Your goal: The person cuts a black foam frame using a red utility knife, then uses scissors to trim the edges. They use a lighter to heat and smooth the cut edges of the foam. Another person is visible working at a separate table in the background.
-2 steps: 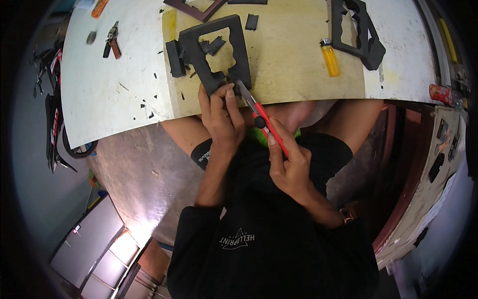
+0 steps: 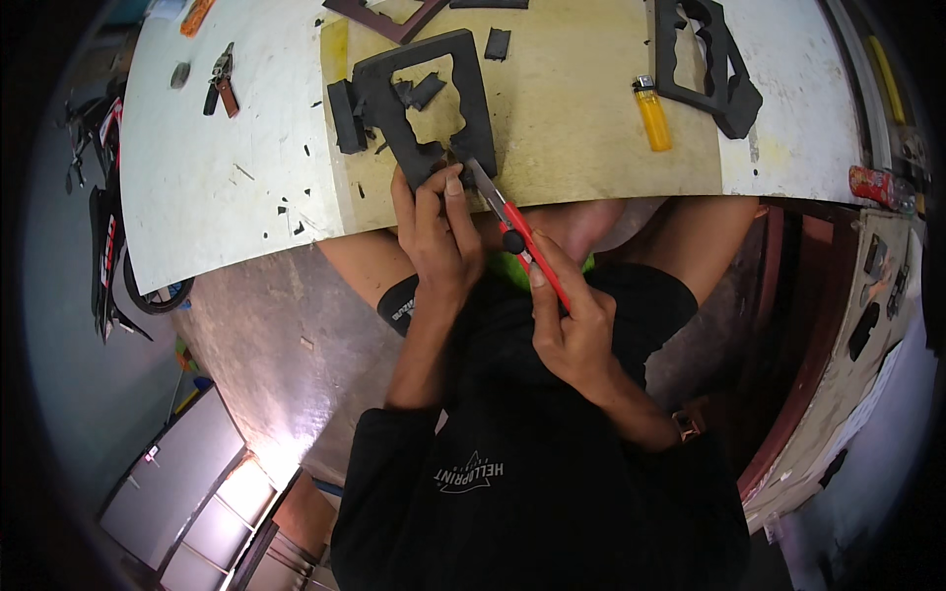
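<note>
A black foam frame (image 2: 479,103) with a wavy-edged opening lies on the table's near part. My left hand (image 2: 439,231) pinches its near edge, fingers closed on the foam. In my right hand (image 2: 574,320) is a red utility knife (image 2: 532,253), gripped along its handle. Its blade points up and left and touches the frame's near right corner, close to my left fingertips. Small dark offcuts (image 2: 427,91) lie inside the frame's opening, and a dark foam block (image 2: 345,116) rests against its left side.
On the table (image 2: 581,138) lie a yellow lighter (image 2: 652,118), another black foam frame (image 2: 690,59) at the right, a dark red frame (image 2: 394,22) at the back, and a folding tool (image 2: 224,84) at the left. Dark scraps (image 2: 299,228) dot the near left edge.
</note>
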The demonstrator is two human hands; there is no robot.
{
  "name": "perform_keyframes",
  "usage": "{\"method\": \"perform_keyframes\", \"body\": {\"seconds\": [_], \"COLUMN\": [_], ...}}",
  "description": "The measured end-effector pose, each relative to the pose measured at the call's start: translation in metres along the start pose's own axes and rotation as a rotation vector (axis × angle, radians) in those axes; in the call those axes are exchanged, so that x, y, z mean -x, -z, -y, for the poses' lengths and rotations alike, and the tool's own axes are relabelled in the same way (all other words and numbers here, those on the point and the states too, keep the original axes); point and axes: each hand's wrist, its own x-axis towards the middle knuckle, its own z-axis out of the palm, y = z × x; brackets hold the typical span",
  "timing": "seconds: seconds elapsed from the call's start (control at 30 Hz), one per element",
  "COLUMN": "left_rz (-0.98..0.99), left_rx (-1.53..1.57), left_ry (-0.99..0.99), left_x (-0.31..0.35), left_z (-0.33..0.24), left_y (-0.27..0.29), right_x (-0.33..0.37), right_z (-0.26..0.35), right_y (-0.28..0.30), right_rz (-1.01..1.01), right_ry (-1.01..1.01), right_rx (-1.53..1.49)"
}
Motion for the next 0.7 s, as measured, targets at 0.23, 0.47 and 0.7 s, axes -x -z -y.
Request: {"method": "perform_keyframes", "body": {"seconds": [0.23,0.47,0.7], "left_rz": [0.084,-0.016,0.001], "left_rx": [-0.144,-0.196,-0.135], "left_ry": [0.02,-0.05,0.073], "left_x": [-0.009,-0.012,-0.014], "left_z": [-0.01,-0.006,-0.012], "left_y": [0.007,0.005,0.002], "right_x": [-0.003,-0.006,-0.005], "right_z": [-0.002,-0.001,-0.005], "right_y": [0.0,-0.003,-0.002], "right_rz": [0.002,0.0,0.021], "right_ry": [0.039,0.091,0.072], "right_rx": [0.046,0.063,0.159]}}
